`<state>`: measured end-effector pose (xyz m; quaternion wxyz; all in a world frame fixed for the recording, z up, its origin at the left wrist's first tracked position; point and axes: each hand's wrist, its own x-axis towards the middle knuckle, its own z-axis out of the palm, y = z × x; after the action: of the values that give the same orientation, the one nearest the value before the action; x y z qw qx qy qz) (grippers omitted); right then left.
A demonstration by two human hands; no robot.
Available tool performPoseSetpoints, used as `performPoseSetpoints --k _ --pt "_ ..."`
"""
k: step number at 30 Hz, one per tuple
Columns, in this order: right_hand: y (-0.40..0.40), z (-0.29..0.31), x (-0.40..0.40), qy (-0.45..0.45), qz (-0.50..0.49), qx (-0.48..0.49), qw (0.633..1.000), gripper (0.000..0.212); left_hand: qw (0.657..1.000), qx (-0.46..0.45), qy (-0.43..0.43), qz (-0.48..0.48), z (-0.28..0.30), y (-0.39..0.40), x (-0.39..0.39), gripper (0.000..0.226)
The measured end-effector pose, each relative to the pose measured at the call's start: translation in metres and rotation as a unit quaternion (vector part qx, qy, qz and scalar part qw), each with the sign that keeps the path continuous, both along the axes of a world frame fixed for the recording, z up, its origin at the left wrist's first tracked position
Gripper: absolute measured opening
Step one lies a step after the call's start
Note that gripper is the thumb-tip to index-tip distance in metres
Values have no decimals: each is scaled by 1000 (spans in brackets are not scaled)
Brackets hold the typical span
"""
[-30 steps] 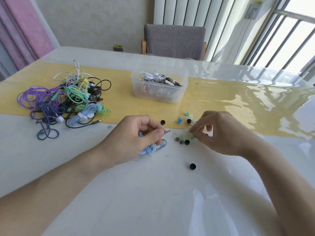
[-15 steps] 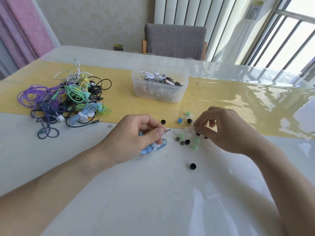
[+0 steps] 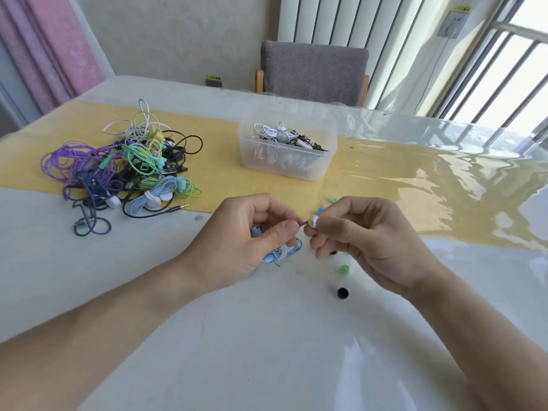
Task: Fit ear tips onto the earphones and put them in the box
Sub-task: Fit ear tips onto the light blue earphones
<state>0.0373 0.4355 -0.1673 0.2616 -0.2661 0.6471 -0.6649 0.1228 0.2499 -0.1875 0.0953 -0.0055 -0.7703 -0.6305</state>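
Observation:
My left hand (image 3: 246, 235) grips a coiled light-blue earphone (image 3: 281, 253), its small metal tip poking out past the thumb. My right hand (image 3: 358, 235) pinches a white ear tip (image 3: 313, 221) right beside that metal tip. Loose ear tips lie on the table around my right hand: a green one (image 3: 344, 269), a black one (image 3: 342, 293), and green and blue ones (image 3: 333, 199) beyond the fingers. The clear plastic box (image 3: 286, 163) stands further back with several earphones inside.
A tangled pile of coloured earphones (image 3: 127, 170) lies at the left on the yellow runner (image 3: 385, 185). A grey chair (image 3: 314, 71) stands behind the table's far edge. The glossy table cover (image 3: 267, 336) reflects the window.
My right hand has lifted from the scattered ear tips with a white one and moved left, up to the earphone in my left hand. My left hand has barely moved.

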Motion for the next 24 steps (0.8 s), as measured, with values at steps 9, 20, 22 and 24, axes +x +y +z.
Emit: performPoseSetpoints --k 9,20,22,24 --pt "0 -5 -4 12 -24 -11 1000 22 1000 3 12 3 2 -1 1 3" --pt "-1 -5 2 105 -66 7 992 22 1000 29 -12 -1 6 0 2 8" --pt "-2 -5 2 109 -78 14 991 23 989 124 -81 -17 7 -3 1 14" --pt "-2 -7 1 129 -73 32 988 18 964 227 -129 -43 7 -7 -2 30"
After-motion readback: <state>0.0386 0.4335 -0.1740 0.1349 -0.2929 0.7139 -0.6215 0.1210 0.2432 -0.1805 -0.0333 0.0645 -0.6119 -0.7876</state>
